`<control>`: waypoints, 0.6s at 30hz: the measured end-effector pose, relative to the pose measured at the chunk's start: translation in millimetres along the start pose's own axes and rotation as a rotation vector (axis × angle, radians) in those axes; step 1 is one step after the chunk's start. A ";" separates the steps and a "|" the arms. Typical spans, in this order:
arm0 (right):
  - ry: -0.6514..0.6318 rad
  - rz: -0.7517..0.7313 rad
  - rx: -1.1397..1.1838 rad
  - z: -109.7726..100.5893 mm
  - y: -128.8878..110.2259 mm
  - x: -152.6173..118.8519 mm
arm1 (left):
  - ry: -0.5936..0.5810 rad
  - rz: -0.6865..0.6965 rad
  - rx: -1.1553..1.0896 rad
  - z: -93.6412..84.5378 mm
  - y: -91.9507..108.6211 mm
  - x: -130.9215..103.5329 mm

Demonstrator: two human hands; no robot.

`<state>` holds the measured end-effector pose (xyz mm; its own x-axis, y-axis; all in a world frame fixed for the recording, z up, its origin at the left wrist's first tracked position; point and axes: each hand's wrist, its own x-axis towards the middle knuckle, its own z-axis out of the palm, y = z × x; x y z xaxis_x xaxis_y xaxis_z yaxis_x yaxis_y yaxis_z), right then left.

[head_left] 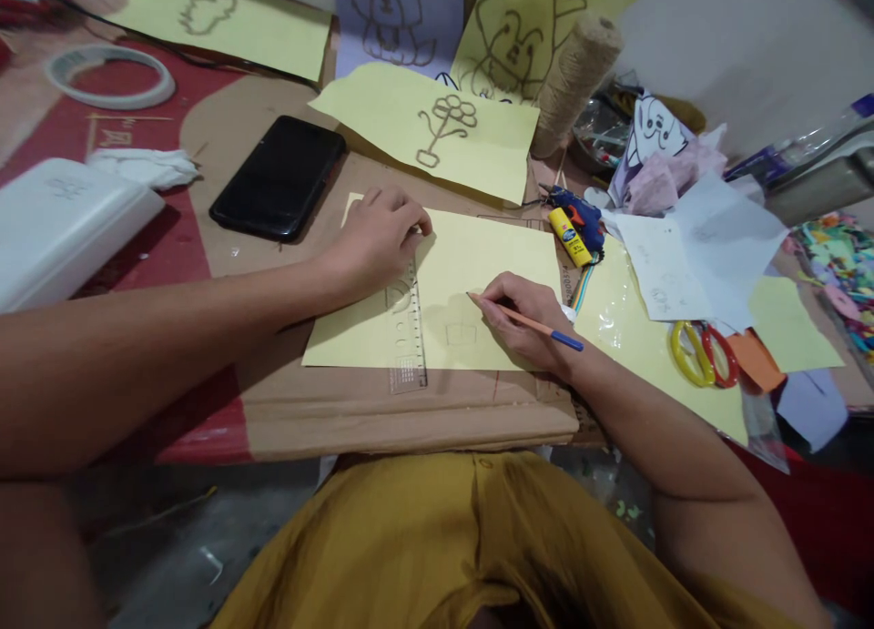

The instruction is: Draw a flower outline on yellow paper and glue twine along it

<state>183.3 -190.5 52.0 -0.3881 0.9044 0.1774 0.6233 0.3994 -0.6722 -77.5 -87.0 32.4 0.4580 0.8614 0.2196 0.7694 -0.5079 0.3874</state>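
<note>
Over yel. sheet (492, 242) | R hand (524, 312) grips pencil (533, 325), axis slanted, tip pts L/away | L hand (382, 233): can't tell

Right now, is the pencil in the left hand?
No, the right hand holds the pencil, while the left hand is at the far end of the clear ruler.

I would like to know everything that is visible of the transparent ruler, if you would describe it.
The ruler is clear and looks like plastic, with dark graduation marks along its right edge, curved and rounded outlines in its body, and a small printed grid near its close end. It lies on the yellow sheet, pointing away from the person, its near end reaching past the sheet's edge over the brown cardboard. The left hand rests at its far part, hiding that end.
</note>
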 end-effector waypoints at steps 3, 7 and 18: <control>-0.011 -0.008 -0.011 -0.5 -0.4 0.3 | -0.010 0.002 0.031 0.0 2.9 -2.4; -0.005 -0.014 -0.008 -1.6 -1.9 0.3 | -0.010 0.007 0.025 1.0 3.4 -3.7; 0.001 -0.037 -0.010 -2.1 -3.1 0.9 | -0.015 0.000 0.034 1.6 3.4 -4.5</control>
<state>182.4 -190.7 55.7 -0.4107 0.8890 0.2024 0.6154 0.4341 -0.6579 -76.1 -92.7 31.3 0.4646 0.8612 0.2059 0.7840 -0.5082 0.3566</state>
